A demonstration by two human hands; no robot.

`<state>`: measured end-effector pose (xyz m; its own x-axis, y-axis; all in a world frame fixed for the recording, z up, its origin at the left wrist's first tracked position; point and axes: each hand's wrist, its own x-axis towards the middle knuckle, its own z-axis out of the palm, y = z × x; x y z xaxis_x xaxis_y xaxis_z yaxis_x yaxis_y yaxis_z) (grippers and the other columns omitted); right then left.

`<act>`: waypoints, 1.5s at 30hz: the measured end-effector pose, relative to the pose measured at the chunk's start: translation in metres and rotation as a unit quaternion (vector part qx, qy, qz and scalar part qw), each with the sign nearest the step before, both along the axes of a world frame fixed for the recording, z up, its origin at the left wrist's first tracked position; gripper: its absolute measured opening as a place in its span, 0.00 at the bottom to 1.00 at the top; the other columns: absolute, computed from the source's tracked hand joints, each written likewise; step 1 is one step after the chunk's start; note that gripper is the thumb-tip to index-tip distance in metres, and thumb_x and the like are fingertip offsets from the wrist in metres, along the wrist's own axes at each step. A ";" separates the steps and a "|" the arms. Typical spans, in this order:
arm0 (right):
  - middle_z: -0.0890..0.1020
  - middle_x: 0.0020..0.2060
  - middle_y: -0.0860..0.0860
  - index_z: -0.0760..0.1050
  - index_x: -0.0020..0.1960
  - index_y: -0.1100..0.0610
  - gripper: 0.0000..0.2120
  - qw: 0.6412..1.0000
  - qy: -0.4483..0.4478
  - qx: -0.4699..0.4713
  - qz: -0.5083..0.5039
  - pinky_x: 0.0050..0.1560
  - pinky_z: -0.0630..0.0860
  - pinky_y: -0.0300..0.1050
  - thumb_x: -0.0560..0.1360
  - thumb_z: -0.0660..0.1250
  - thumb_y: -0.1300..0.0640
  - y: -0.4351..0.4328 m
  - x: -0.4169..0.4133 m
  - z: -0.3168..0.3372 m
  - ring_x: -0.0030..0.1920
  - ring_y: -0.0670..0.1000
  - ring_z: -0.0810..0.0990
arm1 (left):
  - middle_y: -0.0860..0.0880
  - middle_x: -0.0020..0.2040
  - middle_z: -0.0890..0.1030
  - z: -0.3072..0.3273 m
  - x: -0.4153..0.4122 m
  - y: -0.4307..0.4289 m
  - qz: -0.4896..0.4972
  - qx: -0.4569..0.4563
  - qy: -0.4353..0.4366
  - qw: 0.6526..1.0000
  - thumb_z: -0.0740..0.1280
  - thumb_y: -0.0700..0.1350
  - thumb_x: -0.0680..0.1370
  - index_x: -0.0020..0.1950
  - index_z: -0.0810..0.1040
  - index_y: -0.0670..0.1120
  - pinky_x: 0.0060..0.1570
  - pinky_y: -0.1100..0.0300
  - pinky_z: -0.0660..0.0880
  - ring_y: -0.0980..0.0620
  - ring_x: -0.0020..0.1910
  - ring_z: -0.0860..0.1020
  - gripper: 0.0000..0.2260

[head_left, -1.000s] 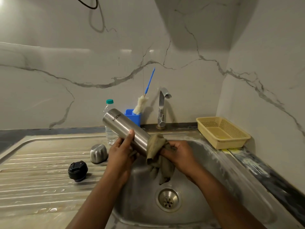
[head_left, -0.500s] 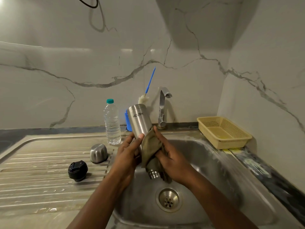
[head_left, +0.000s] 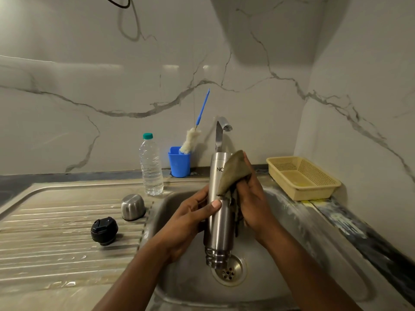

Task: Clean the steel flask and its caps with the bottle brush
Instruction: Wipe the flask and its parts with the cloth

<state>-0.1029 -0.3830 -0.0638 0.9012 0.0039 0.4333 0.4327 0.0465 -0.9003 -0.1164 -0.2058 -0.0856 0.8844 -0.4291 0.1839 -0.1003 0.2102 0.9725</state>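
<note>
The steel flask (head_left: 219, 218) hangs upside down over the sink, its threaded mouth just above the drain. My left hand (head_left: 190, 223) grips its middle. My right hand (head_left: 251, 198) presses an olive-brown cloth (head_left: 233, 173) against the flask's upper right side, near its base. The steel cap (head_left: 133, 206) and the black inner cap (head_left: 104, 230) sit on the ribbed drainboard to the left. The bottle brush (head_left: 190, 140), blue handle and white fluffy head, stands in a blue cup (head_left: 179, 161) at the back.
A clear plastic water bottle (head_left: 151, 164) stands left of the blue cup. The tap (head_left: 221, 133) rises behind the flask. A yellow plastic basket (head_left: 302, 177) rests on the right counter. The sink basin (head_left: 269, 277) has a drain (head_left: 231, 271) below the flask.
The flask has swung from lying tilted to the left to standing vertical, mouth down over the drain. My right hand with the cloth has slid up toward the flask's base.
</note>
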 end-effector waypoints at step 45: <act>0.80 0.62 0.34 0.69 0.77 0.40 0.23 0.974 0.000 -0.216 0.065 0.62 0.73 0.30 0.84 0.66 0.51 0.012 -0.004 -0.016 0.64 0.32 0.77 | 0.44 0.49 0.84 0.004 0.017 0.016 0.157 -0.220 0.071 0.960 0.65 0.42 0.83 0.67 0.76 0.41 0.46 0.57 0.83 0.52 0.44 0.84 0.13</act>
